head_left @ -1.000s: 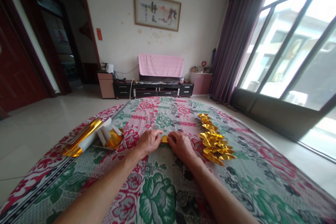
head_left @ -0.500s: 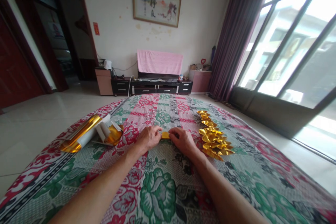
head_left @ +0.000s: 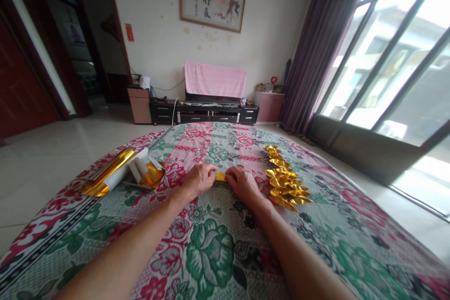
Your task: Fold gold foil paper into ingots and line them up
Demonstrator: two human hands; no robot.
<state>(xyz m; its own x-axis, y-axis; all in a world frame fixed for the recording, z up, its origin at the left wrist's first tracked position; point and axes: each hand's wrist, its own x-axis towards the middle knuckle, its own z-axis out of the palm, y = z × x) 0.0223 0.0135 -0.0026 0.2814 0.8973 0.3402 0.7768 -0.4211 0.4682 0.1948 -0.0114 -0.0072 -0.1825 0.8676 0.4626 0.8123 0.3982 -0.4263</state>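
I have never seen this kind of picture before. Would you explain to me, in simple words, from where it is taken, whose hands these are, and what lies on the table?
There is no machine here: these are a person's two bare hands. The camera is worn on that person's head, so you look forward and down along the forearms.

The left hand and the right hand hold a small gold foil piece between them, one grip at each end. Below is a floral tablecloth. To the right lies a row of folded gold foil pieces, overlapping in places. To the left lie curled gold foil sheets with white sides showing. Farther back, a pink cloth hangs above a low black cabinet.
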